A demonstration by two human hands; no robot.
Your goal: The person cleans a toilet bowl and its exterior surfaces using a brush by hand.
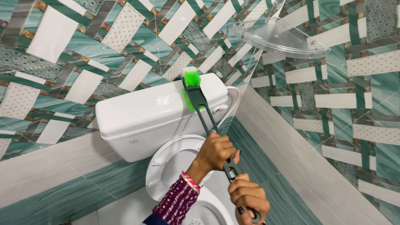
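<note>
Brush point(199, 102) with green bristles rested on the white cistern point(141, 116); left hand point(216, 151) and right hand point(248, 197) both gripped its dark handle; the corner shelf point(283, 39) held nothing.

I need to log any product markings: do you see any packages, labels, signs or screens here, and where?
Small mark: front face of the white cistern, lower left of centre, a tiny dark smudge-like print, too small to make out.
Packages, signs, screens: none in view.

head cam | tilted view, close, facing the tiled corner above toilet tank point(154, 116) | probably standing height
</note>
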